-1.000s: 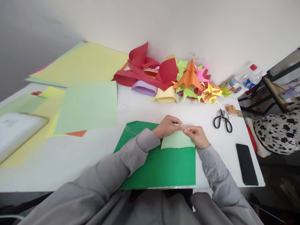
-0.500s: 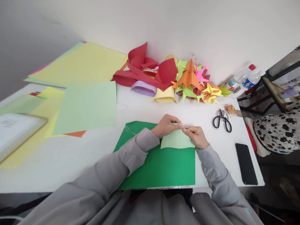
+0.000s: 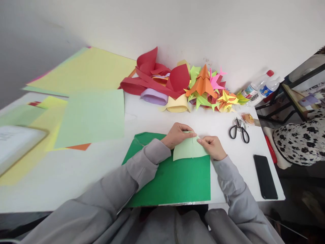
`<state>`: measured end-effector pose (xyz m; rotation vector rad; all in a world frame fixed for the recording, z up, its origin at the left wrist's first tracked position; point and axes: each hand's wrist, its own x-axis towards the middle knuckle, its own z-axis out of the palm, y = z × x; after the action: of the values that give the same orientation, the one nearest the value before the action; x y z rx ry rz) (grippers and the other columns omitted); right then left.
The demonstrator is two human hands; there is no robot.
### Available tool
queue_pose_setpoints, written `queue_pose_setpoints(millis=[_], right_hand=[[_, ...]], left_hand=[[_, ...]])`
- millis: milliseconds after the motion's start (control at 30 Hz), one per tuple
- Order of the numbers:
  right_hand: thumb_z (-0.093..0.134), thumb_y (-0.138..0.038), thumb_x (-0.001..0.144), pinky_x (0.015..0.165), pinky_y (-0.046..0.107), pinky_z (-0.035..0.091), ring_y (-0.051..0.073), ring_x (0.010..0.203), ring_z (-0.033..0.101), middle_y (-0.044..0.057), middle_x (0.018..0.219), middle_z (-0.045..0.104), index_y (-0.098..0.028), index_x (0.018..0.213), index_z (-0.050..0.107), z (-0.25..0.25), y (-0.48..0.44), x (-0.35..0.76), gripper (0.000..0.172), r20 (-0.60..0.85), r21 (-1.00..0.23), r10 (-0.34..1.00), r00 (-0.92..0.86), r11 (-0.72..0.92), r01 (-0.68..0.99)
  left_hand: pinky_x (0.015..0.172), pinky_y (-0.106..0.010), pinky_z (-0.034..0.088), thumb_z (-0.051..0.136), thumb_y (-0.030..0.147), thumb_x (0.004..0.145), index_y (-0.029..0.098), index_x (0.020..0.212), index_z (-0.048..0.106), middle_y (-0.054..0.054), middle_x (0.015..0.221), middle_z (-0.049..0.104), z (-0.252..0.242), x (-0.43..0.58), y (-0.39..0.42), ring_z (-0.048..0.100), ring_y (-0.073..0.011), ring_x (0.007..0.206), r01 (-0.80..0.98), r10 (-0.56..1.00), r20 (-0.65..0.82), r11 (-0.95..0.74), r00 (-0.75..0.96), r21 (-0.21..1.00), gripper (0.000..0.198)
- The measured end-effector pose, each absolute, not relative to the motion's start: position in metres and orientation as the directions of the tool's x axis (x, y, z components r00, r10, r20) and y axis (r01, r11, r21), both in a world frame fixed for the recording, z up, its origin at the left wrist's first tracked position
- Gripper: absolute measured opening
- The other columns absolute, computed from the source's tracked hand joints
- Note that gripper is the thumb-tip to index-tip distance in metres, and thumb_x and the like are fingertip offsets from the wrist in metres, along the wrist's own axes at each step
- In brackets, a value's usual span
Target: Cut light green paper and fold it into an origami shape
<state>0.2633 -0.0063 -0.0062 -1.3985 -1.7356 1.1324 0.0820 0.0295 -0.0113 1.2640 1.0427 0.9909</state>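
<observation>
A pale green sheet of paper (image 3: 189,149), with a short line down its middle, is held above a dark green sheet (image 3: 175,183) on the white table. My left hand (image 3: 177,135) pinches its top edge near the middle, thumb in front and fingers behind. At its upper right edge, my right hand (image 3: 212,145) is closed with thumb and forefinger on the paper. The two hands are a small gap apart. Behind the paper, the left fingertips are partly hidden.
Black-handled scissors (image 3: 239,130) and a black phone (image 3: 265,177) lie at the right. Folded paper stars (image 3: 203,88), red paper shapes (image 3: 152,78) and bottles (image 3: 256,88) line the wall. Coloured sheets (image 3: 91,118) cover the left side. A person in a floral garment (image 3: 297,142) is at far right.
My right fingertips have slid right along the paper's top edge, away from my left fingertips, which keep their pinch. The whole view has shifted slightly.
</observation>
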Motion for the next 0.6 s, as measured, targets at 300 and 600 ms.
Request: queue_pose_setpoints(millis=[300,600], right_hand=[[0.059,-0.058,0.074,0.039,0.022,0.017,0.006,0.044,0.020,-0.007,0.046,0.020,-0.021,0.044,0.027,-0.0094,-0.0043,0.2660,0.057,-0.035,-0.924,0.989,-0.146,0.023,0.382],[0.055,-0.060,0.077,0.038,0.023,0.020,0.008,0.037,0.029,-0.006,0.038,0.031,-0.020,0.044,0.039,-0.0053,-0.0051,0.2674,0.054,-0.105,-0.962,0.982,-0.157,-0.061,0.265]], left_hand=[[0.053,-0.025,0.045,0.081,0.037,0.050,0.015,0.062,0.072,-0.004,0.063,0.069,-0.0090,0.0740,0.0346,0.059,-0.0155,0.059,-0.066,0.988,-0.075,0.084,0.131,0.994,0.027],[0.055,-0.025,0.044,0.083,0.034,0.047,0.015,0.060,0.071,-0.002,0.060,0.068,-0.0080,0.0726,0.0363,0.057,-0.0132,0.057,-0.129,0.988,-0.121,0.134,0.100,0.983,0.025]])
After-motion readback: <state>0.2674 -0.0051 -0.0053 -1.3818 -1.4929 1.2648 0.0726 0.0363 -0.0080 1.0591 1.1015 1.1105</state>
